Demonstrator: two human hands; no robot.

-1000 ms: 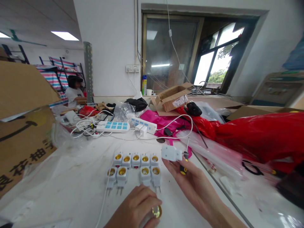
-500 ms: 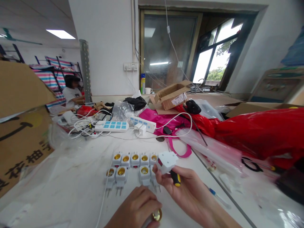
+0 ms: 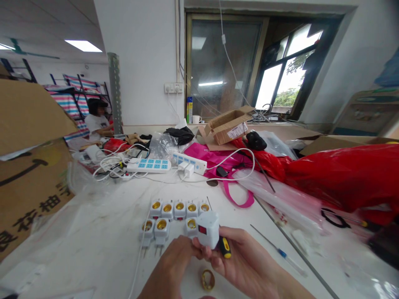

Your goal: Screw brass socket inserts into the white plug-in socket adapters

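My right hand (image 3: 240, 257) holds a white plug-in lamp socket (image 3: 209, 229) with a red switch on its side. The same hand also grips a screwdriver (image 3: 225, 247) by its black and yellow handle; part of its thin shaft shows behind the socket. Against the socket's lower left side are the fingers of my left hand (image 3: 174, 257), partly hidden from view. A brass screw ring (image 3: 207, 280) lies on the table between my wrists. Just beyond my hands, similar lamp sockets (image 3: 161, 227) with brass-coloured insides are lined up in two rows.
A second screwdriver (image 3: 282, 252) with a blue and clear handle lies to the right. Power strips (image 3: 149, 165) and tangled white cables are at the back. Red plastic bags (image 3: 343, 174) fill the right side; a cardboard box (image 3: 34, 178) stands left. A person (image 3: 99, 120) sits far left.
My left hand has let go of the brass ring, which now lies on the table, and has moved up to the socket. The socket has turned and come slightly lower.
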